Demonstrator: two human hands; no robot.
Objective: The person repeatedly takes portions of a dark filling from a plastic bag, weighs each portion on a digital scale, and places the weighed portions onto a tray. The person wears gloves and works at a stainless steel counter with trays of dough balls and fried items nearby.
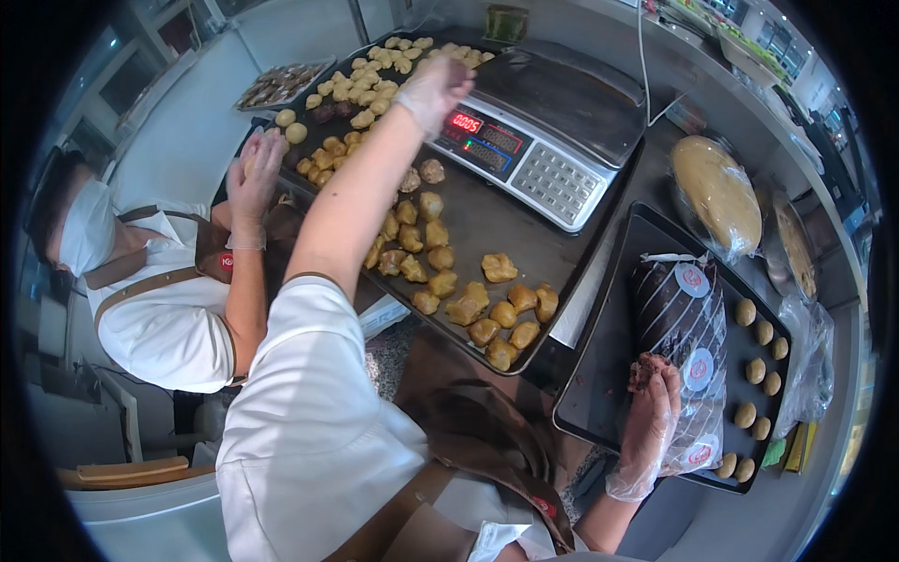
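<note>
My left hand (439, 88), in a clear plastic glove, reaches across the dark baking tray (523, 362) beside the digital scale (520, 147). A dark reddish-brown lump shows at its fingers. My right hand (657, 404), also gloved, holds a crumbly lump of dark red-brown filling (647, 372). It rests against a striped plastic bag of dark filling (678, 302) on the right-hand tray. Glossy yellow-brown filling lumps (467, 303) lie at the near end of the first tray. Pale dough pieces (362, 81) are grouped at its far end.
At the left, a co-worker's gloved hands (256, 168) hold a pale ball over the tray's edge. Small brown balls (746, 414) line the right-hand tray (597, 319). Beyond it sit a large wrapped dough mass (716, 193) and a crumpled plastic bag (808, 365). A white cord hangs behind the scale.
</note>
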